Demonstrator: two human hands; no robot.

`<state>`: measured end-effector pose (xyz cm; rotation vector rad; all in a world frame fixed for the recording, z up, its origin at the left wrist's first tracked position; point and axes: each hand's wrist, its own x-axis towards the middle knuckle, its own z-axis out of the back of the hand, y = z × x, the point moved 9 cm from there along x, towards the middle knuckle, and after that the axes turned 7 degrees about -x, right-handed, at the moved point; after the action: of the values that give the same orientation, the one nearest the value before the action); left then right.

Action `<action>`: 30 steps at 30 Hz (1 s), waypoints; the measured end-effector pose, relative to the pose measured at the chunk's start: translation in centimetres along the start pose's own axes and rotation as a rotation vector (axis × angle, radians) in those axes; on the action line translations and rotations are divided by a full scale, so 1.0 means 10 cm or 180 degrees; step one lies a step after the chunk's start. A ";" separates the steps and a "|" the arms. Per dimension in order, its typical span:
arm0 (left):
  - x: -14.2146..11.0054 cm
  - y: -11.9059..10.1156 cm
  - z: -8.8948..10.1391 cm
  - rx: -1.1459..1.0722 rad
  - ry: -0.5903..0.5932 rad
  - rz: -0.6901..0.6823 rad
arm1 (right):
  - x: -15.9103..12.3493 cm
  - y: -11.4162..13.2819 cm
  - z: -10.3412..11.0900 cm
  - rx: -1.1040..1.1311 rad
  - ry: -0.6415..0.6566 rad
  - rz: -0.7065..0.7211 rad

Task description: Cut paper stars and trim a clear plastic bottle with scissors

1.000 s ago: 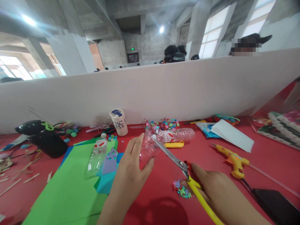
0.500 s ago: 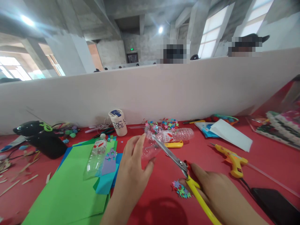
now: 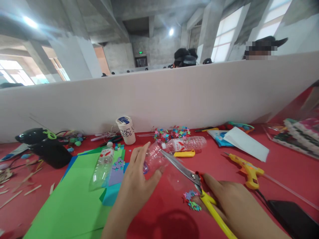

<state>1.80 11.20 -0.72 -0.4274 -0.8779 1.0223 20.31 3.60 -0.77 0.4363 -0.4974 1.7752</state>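
My left hand (image 3: 138, 179) is curled around a clear plastic bottle piece (image 3: 156, 156), thumb on the near side and fingers behind it. A bluish ring shows on the piece beside the palm. In my right hand (image 3: 224, 199) is a pair of scissors (image 3: 181, 167) with yellow and red handles. Its blade tips meet the right side of the clear plastic; how far they reach into it is hard to see. Behind the scissors lie a labelled clear bottle (image 3: 191, 143) and a yellow utility knife (image 3: 184, 154). Small foam stars (image 3: 193, 200) lie below the blades.
On the left, green sheets (image 3: 67, 196) carry another clear bottle (image 3: 101, 171), near a white cup (image 3: 126, 131) and a black figure (image 3: 47, 152). To the right lies a yellow glue gun (image 3: 245, 169). A white partition (image 3: 159, 99) runs behind the red table (image 3: 159, 215).
The bottle piece has turned and shifted slightly left in my left hand, so its bluish ring now shows. The scissors stay nearly in place against it.
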 end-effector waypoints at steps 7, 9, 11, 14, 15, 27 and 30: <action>-0.01 -0.06 -0.09 0.0175 -0.0068 -0.0219 | -0.04 0.03 -0.03 -0.0133 -0.0089 0.0173; -0.02 -0.08 -0.09 0.0192 -0.0111 -0.0274 | -0.04 0.03 -0.03 -0.0157 -0.0113 0.0149; -0.02 -0.10 -0.09 0.0233 -0.0146 -0.0315 | -0.03 0.03 -0.01 -0.0190 -0.0180 0.0153; -0.01 -0.11 -0.10 0.0286 -0.0157 -0.0356 | -0.01 0.06 0.02 -0.0184 -0.0262 0.0174; 0.00 -0.12 -0.09 0.0293 -0.0161 -0.0366 | -0.01 0.06 0.03 -0.0158 -0.0278 0.0175; 0.00 -0.09 -0.10 0.0265 -0.0120 -0.0436 | -0.11 -0.07 -0.32 0.0343 0.1026 -0.0413; -0.01 -0.11 -0.14 0.0215 -0.0125 -0.0364 | -0.15 -0.12 -0.41 0.0341 0.1462 -0.0676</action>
<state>3.49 10.70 -0.86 -0.2977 -0.8904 0.9548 21.66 4.91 -4.87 0.1373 -0.0303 1.6322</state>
